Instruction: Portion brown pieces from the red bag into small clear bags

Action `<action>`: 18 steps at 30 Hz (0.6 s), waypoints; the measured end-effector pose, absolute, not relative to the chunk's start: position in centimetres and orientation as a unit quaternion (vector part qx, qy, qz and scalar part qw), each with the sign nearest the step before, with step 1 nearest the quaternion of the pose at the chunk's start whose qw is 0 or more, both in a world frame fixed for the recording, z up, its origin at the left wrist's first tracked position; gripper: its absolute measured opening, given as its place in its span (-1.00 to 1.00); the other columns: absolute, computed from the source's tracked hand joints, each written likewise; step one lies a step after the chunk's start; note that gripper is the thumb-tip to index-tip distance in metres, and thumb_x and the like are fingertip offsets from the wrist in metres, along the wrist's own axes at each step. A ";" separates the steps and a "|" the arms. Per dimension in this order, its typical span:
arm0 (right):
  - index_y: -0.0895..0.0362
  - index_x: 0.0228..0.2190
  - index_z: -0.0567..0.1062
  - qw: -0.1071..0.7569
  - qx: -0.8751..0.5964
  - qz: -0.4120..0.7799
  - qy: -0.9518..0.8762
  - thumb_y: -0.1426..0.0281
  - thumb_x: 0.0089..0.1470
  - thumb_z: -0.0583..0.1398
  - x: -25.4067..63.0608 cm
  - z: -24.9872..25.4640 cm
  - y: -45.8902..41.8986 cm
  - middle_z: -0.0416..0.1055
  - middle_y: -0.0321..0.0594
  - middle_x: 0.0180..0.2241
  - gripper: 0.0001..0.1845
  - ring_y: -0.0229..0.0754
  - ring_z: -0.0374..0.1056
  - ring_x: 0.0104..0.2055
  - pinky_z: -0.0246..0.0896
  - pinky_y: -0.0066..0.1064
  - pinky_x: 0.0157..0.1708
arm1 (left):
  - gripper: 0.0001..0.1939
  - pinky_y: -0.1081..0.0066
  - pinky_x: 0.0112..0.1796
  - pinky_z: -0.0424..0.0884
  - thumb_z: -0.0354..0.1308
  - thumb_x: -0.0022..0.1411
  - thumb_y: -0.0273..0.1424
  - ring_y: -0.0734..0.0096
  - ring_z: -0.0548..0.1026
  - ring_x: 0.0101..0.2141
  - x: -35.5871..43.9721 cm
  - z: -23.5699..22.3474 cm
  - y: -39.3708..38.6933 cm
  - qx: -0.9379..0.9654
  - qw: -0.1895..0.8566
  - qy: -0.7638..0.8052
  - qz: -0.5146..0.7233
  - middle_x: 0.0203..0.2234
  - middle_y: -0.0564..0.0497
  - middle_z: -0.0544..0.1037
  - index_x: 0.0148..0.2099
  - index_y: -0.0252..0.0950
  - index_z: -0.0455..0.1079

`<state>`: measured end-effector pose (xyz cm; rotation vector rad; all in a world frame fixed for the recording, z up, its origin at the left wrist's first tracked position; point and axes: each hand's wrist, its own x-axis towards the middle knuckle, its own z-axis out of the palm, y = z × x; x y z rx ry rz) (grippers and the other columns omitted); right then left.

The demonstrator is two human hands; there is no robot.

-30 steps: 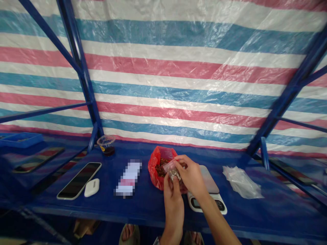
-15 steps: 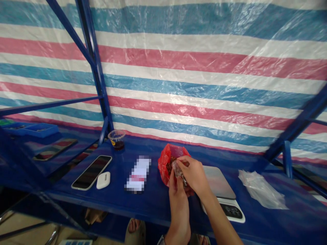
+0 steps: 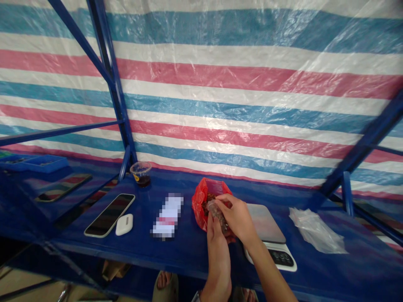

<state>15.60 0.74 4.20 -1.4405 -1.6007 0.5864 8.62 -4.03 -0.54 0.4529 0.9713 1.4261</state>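
Observation:
Both of my hands meet at a small clear plastic bag [image 3: 217, 209] filled with small dark pieces. My left hand [image 3: 218, 239] is closed round it from below. The fingers of my right hand [image 3: 237, 216] pinch its upper end. Just behind and under the hands stands an open red plastic bag [image 3: 199, 205], with small brown pieces inside it. My hands hide part of that bag's mouth. Right of the hands, a white digital scale [image 3: 267, 224] lies partly behind my right forearm, with nothing seen on its metal plate.
Clear plastic bags [image 3: 317, 230] lie right of the scale. To the left are a blurred-out bright slip [image 3: 168, 216], a white earbud case [image 3: 124, 225], a phone [image 3: 110, 215] and a lidded cup [image 3: 141, 174] of dark liquid. Blue metal posts [image 3: 119, 96] frame the blue table [image 3: 176, 256].
The view has shifted slightly, moving everything a little left. My fingers still hold the small clear bag, which shows a bit more of its length between them.

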 end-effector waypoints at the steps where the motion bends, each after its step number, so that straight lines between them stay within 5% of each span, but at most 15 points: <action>1: 0.05 -0.29 0.66 0.450 -0.576 0.243 -0.638 0.20 0.15 0.21 15.9 4.1 0.6 0.65 -0.20 -0.27 -0.74 -0.05 0.53 -0.26 0.36 -0.28 -0.19 | -0.17 0.42 -0.50 0.44 0.14 0.29 0.05 0.34 0.57 -0.50 8.6 -0.5 -4.0 0.210 0.625 0.433 0.615 -0.22 -0.16 0.67 0.43 -0.32 0.16; 4: 0.08 -0.26 0.64 0.500 -0.553 0.287 -0.602 0.12 0.13 0.25 17.1 3.5 0.1 0.64 -0.18 -0.30 -0.69 -0.07 0.51 -0.33 0.36 -0.31 -0.30 | -0.23 0.38 -0.42 0.47 0.01 0.39 0.01 0.29 0.60 -0.42 8.2 0.1 -4.4 0.280 0.590 0.469 0.595 -0.19 -0.16 0.66 0.48 -0.26 0.06; 6: 0.09 -0.27 0.63 0.540 -0.525 0.310 -0.580 0.08 0.10 0.29 18.1 3.2 -0.2 0.63 -0.17 -0.32 -0.65 -0.07 0.50 -0.33 0.38 -0.31 -0.31 | -0.31 0.31 -0.20 0.54 -0.04 0.42 -0.01 0.19 0.63 -0.15 7.9 0.6 -4.8 0.340 0.544 0.488 0.592 0.01 -0.18 0.61 0.46 -0.20 0.12; 10: 0.10 -0.25 0.61 0.588 -0.482 0.319 -0.565 0.07 0.04 0.37 19.6 3.5 -1.0 0.64 -0.13 -0.24 -0.62 -0.05 0.52 -0.21 0.39 -0.29 -0.16 | -0.45 0.23 0.34 0.17 -0.06 0.47 -0.12 0.21 0.21 0.38 7.5 1.5 -5.2 0.449 0.464 0.469 0.602 0.40 -0.04 0.26 0.41 -0.13 0.23; 13: 0.10 -0.17 0.60 0.582 -0.478 0.311 -0.579 0.09 0.05 0.37 20.3 4.2 -1.8 0.63 -0.13 -0.23 -0.60 -0.07 0.51 -0.19 0.38 -0.29 -0.13 | -0.47 0.19 0.41 -0.03 -0.06 0.48 -0.14 0.22 0.14 0.41 7.6 1.7 -5.1 0.493 0.446 0.459 0.589 0.39 -0.05 0.27 0.39 -0.16 0.27; 18: 0.11 -0.14 0.58 0.595 -0.525 0.260 -0.550 0.08 0.05 0.32 23.8 4.2 -2.2 0.61 -0.12 -0.25 -0.57 -0.04 0.52 -0.19 0.40 -0.25 -0.13 | -0.45 0.20 0.38 0.05 0.01 0.46 -0.09 0.18 0.23 0.37 7.9 1.7 -5.3 0.476 0.441 0.467 0.600 0.37 -0.08 0.31 0.40 -0.10 0.26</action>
